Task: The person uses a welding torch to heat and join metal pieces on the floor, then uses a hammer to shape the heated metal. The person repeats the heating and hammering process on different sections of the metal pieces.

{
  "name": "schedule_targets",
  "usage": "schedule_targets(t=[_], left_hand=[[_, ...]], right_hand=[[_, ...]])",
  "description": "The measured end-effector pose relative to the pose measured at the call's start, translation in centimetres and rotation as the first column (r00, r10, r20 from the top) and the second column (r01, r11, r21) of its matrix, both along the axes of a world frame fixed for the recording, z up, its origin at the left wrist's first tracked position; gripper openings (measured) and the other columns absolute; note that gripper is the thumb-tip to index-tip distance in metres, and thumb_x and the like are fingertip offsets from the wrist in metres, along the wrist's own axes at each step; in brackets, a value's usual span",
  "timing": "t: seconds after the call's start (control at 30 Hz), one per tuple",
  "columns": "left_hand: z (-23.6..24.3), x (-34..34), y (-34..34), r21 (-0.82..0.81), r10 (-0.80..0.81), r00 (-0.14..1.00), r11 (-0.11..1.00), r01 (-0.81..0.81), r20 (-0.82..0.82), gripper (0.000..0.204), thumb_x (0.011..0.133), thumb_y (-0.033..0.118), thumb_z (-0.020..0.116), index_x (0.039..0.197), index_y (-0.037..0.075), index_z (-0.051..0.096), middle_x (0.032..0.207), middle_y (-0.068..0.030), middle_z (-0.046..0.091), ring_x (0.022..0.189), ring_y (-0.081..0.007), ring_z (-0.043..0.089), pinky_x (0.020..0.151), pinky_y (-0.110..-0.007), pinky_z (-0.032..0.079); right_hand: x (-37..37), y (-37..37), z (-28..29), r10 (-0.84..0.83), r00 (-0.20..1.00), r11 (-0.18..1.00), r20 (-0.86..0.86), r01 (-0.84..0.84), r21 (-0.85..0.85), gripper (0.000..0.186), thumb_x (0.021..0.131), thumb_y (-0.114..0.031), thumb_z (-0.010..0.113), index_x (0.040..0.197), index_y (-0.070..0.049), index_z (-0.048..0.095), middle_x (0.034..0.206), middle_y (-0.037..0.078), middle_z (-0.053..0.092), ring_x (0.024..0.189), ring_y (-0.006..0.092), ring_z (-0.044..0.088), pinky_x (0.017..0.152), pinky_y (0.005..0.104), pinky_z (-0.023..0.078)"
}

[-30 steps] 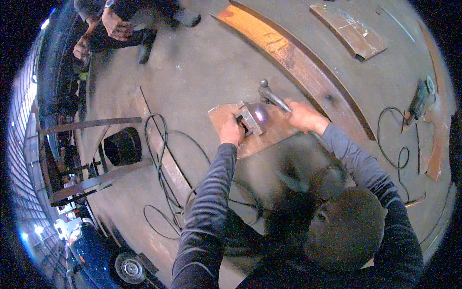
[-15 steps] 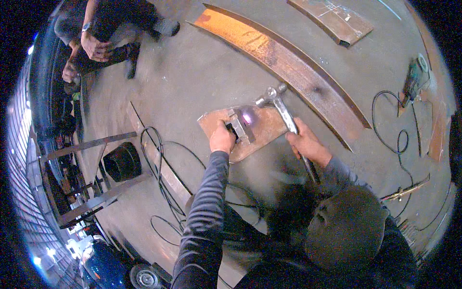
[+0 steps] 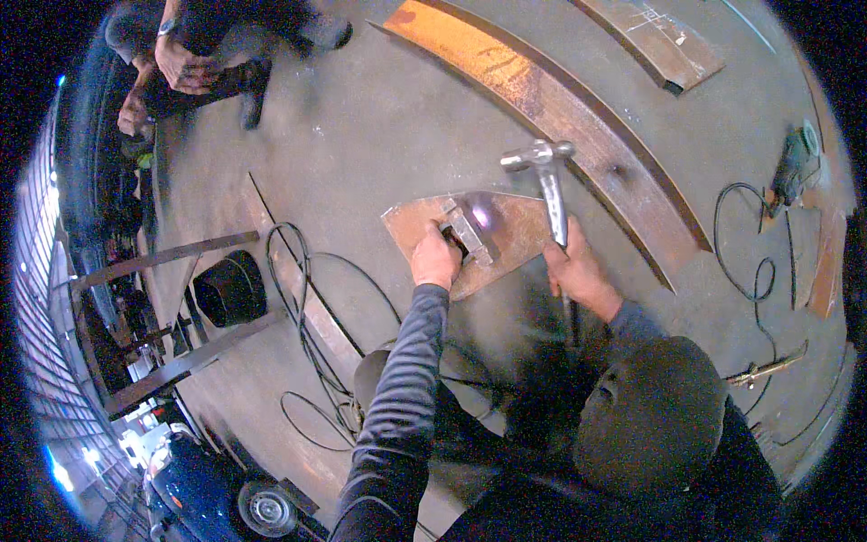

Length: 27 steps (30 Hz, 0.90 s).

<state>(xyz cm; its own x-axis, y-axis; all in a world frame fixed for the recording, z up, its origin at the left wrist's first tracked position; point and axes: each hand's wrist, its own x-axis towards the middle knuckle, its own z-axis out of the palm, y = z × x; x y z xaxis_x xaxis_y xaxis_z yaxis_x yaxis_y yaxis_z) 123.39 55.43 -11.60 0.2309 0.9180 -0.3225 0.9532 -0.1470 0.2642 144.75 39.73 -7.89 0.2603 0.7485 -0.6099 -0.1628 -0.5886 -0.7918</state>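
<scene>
My right hand (image 3: 581,268) is closed round the handle of a ball-peen hammer (image 3: 552,194). The hammer's head is past the far right edge of a rusty, angular steel plate (image 3: 519,244). On that plate stands a small steel bracket (image 3: 470,233) with a dark gap in it. My left hand (image 3: 435,259) grips the bracket's near left side, thumb and fingers closed; part of the grip is hidden. A violet-white bright spot shows just right of the bracket.
Beyond lies a long curved steel channel (image 3: 578,122). An angle grinder (image 3: 797,167) and a cutting torch (image 3: 766,369) are at right. Black cable (image 3: 302,303) loops at left, near a steel frame (image 3: 181,257). Another person's hands (image 3: 188,70) rest at upper left.
The hammer has swung more upright, its head going up and to the right. My left hand still grips the bracket. The whole view has shifted slightly.
</scene>
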Motion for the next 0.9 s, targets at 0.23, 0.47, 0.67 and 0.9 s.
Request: schedule_targets(t=[0.23,0.47,0.67,0.9], left_hand=[[0.8,0.5,-0.5,-0.047,0.005,0.998,0.999,-0.008,-0.06,0.04,0.089,0.024,0.06,0.122,0.004,0.056,0.1,-0.0291,0.07,0.098,-0.0477,0.067,0.088,-0.056,0.051],[0.2,-0.8,-1.7,-0.039,0.008,1.0,0.999,-0.009,-0.025,0.038,0.092,0.026,0.059,0.123,0.006,0.056,0.099,-0.0296,0.07,0.096,-0.0471,0.068,0.085,-0.056,0.051],[0.6,-0.4,-1.6,-0.047,0.058,0.997,0.997,-0.06,-0.044,0.038,0.089,0.022,0.061,0.123,0.007,0.056,0.1,-0.0291,0.07,0.096,-0.0472,0.068,0.086,-0.056,0.051],[0.5,-0.5,-1.7,-0.059,0.068,0.996,0.996,-0.072,-0.063,0.037,0.089,0.022,0.058,0.122,0.006,0.056,0.103,-0.0284,0.07,0.1,-0.0467,0.067,0.088,-0.056,0.052]], right_hand=[[0.3,-0.9,-1.9,0.12,0.969,0.993,-0.214,-0.117,0.028,0.04,0.099,-0.012,0.051,0.135,-0.007,0.034,0.07,0.003,0.051,0.046,0.0141,0.05,0.039,0.0332,0.044],[-0.6,-2.1,-2.2,0.239,0.921,0.969,-0.307,-0.247,0.015,0.034,0.099,-0.013,0.051,0.129,-0.011,0.036,0.07,0.002,0.049,0.049,0.0133,0.051,0.041,0.0336,0.047],[-3.3,-3.4,-4.3,0.157,0.973,0.988,-0.171,-0.155,0.026,0.03,0.099,-0.014,0.052,0.125,-0.011,0.038,0.074,0.002,0.05,0.051,0.0128,0.051,0.042,0.0332,0.047],[-2.7,-3.3,-3.7,0.166,0.973,0.982,-0.163,-0.178,-0.06,0.022,0.098,-0.017,0.056,0.114,-0.011,0.042,0.07,0.002,0.05,0.051,0.0134,0.051,0.041,0.0328,0.046]])
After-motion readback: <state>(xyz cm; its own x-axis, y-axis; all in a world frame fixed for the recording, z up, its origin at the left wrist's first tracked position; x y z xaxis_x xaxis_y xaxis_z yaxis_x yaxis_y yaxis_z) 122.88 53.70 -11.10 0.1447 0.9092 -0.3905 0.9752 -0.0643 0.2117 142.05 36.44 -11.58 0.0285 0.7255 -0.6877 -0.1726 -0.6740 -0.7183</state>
